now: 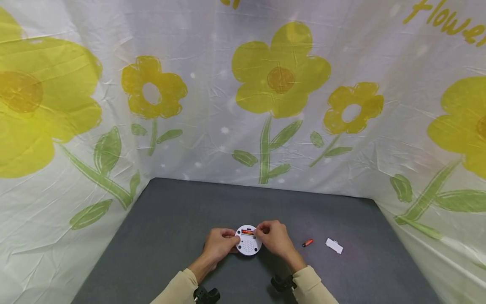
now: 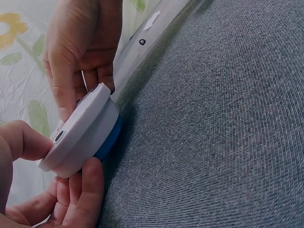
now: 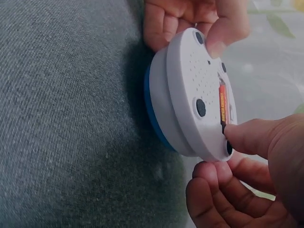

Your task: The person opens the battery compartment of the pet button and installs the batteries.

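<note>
A round white battery-powered device (image 1: 248, 247) lies bottom side up, with speaker holes, dark round feet and a blue part underneath (image 3: 148, 102). My left hand (image 1: 220, 245) holds its left edge, thumb on the upturned face and fingers below. A red and black battery (image 3: 222, 107) sits in its slot. With my right hand (image 1: 275, 239) I press the thumb at the battery's black end, the fingers curled by the device's rim. To the right lie a second red and black battery (image 1: 308, 242) and a white battery cover (image 1: 334, 245).
The dark grey tabletop (image 1: 190, 207) is bordered by a hanging white cloth (image 1: 209, 139) with yellow flowers. Black wrist cameras (image 1: 206, 295) are strapped at both sleeves.
</note>
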Demonstrator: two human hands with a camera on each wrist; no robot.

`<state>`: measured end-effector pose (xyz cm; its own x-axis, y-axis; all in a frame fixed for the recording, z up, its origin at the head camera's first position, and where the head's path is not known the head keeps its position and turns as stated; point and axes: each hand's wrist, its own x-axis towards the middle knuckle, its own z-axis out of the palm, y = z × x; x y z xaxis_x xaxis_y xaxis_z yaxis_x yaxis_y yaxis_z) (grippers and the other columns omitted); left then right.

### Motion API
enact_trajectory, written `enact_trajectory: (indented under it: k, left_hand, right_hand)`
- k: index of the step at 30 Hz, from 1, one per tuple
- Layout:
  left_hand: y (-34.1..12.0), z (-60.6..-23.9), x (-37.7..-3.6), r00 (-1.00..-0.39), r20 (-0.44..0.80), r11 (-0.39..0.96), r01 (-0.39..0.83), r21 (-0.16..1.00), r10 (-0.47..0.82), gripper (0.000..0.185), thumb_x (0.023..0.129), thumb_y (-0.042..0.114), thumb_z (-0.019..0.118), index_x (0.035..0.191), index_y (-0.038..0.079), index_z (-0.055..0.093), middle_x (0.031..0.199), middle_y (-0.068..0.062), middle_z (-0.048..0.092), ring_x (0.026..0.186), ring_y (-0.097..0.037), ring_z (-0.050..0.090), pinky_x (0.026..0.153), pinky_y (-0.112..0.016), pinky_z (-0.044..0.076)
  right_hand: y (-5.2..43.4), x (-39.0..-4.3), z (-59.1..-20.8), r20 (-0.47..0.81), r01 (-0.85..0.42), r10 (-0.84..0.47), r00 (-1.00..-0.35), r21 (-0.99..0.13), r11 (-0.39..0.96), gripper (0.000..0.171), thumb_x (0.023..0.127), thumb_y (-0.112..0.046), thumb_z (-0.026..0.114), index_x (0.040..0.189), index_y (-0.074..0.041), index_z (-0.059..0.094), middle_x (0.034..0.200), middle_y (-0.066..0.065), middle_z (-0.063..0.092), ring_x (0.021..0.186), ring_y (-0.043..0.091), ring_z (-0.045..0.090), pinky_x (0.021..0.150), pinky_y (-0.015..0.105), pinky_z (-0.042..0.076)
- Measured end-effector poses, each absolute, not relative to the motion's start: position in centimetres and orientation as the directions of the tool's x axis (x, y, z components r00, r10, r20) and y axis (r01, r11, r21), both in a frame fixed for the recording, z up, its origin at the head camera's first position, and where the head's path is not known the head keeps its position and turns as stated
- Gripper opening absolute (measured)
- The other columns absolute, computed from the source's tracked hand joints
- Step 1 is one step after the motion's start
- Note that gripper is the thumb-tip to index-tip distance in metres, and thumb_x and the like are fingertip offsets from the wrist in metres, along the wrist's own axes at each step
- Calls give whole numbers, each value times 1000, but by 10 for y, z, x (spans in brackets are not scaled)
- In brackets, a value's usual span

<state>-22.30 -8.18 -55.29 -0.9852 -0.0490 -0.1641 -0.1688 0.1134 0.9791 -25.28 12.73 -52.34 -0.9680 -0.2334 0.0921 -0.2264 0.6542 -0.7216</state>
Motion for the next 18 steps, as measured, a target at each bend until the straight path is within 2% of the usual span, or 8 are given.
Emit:
enact_trajectory:
  k: [9,18]
  left_hand:
    - [-83,-552,-224,-984,-170,127,-176,976,-53,28,86,5,76,110,-8,76,92,-10,78,78,-16,75,67,-32,68]
    - [-83,-553,-223,-982,-180,121,-186,975,-52,26,86,5,74,109,-7,75,90,-9,78,78,-17,76,67,-32,68]
  right_hand:
    - [130,-254,-520,103,-256,-264,-959,-714,652,9,97,-20,79,97,-11,81,86,-2,77,73,8,61,62,23,50]
    - [139,-259,-512,113,-255,-248,-962,-689,679,10,102,-22,75,100,-17,83,92,-4,79,81,7,67,69,27,55]
